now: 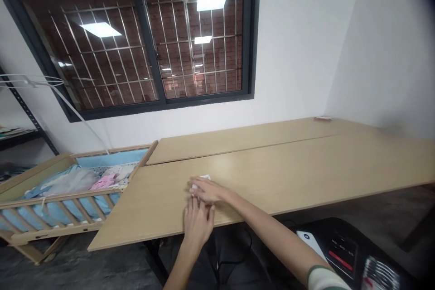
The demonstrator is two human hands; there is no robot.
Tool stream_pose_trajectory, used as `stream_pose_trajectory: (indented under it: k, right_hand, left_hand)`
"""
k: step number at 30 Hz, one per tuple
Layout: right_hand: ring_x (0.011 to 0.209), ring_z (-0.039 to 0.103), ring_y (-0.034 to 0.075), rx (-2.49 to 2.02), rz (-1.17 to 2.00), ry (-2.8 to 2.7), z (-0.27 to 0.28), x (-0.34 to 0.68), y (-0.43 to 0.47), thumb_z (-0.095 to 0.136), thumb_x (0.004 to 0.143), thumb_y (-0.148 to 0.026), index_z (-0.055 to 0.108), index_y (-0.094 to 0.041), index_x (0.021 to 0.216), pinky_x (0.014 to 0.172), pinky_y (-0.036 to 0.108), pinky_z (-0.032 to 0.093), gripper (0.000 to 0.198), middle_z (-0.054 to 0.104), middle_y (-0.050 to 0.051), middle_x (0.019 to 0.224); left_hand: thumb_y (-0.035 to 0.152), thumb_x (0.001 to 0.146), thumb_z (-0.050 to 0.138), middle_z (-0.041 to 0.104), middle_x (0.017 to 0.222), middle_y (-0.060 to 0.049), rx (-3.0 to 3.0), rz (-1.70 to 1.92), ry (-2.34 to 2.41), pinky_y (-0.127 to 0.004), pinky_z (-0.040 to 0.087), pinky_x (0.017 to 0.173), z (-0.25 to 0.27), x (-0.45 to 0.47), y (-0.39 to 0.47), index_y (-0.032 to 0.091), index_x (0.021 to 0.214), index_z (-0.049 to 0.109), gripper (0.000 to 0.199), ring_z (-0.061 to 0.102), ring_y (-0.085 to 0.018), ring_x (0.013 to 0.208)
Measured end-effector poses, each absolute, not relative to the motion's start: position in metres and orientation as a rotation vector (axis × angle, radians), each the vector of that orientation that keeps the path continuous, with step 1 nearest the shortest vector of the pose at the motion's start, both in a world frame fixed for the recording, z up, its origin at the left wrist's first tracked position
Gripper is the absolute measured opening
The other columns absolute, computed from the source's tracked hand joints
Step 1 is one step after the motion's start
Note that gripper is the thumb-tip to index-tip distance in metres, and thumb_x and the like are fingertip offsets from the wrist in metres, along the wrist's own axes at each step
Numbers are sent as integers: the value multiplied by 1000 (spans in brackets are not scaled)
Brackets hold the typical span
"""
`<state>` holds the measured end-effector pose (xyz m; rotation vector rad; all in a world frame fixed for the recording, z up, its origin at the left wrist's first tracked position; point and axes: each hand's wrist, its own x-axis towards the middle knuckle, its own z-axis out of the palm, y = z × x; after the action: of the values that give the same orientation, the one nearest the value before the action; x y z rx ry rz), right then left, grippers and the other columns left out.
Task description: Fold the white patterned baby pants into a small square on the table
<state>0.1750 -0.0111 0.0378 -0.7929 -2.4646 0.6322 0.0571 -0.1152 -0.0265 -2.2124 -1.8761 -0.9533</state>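
My right hand (208, 190) reaches in from the right, its fingers bent over a small flat white thing (205, 176) on the wooden tabletop (272, 174). Only an edge and a bit of that thing show; what kind it is I cannot make out. Just nearer to me lies my left hand (199, 223), back up, close to the table's front edge. Its fingers stretch forward with the thumb apart, and its fingertips meet the right hand's fingers. Motion blurs the fingertips where the two hands come together.
Left of the table stands a wooden crib (81, 197) with blue bedding and pink cloth. A small box-like thing (322, 118) lies at the back right. Below the front edge, a white phone-like device (311, 244) and a phone showing a timer (341, 253) rest on a dark surface.
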Motion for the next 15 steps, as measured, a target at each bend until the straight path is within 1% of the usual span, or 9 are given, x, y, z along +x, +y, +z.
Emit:
stream_pose_trajectory:
  k: [2,5,8,12,15]
  right_hand:
    - [142,40,25,-713,694,-2602,35,175,-29,42,101,-52,55,-25,141,118,42,28,50,48,8,150]
    - [145,35,24,-730,743,-2709,27,180,-38,36,103,-53,52,-30,145,121,45,22,51,44,5,153]
    - [149,26,23,-802,719,-2747,20,185,-27,33,104,-54,44,-30,150,123,48,13,53,36,4,158]
    - [151,20,22,-874,682,-2727,16,188,2,35,103,-53,40,-29,152,124,46,10,55,32,3,160]
    - [153,12,21,-925,679,-2754,14,190,19,30,104,-54,31,-28,156,124,43,3,58,23,3,163]
  left_hand:
    - [43,97,43,53,138,-24,-2228,-858,-1834,-58,36,107,-37,64,-121,10,134,58,52,43,-42,132]
    - [44,96,43,60,128,-26,-2235,-775,-1843,-59,35,108,-48,68,-124,6,128,63,53,48,-42,125]
    - [46,98,40,56,135,-24,-2195,-806,-1814,-58,36,108,-48,67,-126,10,129,63,52,45,-40,130]
    - [47,99,40,48,145,-21,-2160,-821,-1767,-57,39,106,-43,67,-128,15,134,60,51,40,-40,137]
    - [47,99,43,47,148,-18,-2109,-849,-1765,-54,41,104,-43,68,-129,19,138,57,51,41,-38,137]
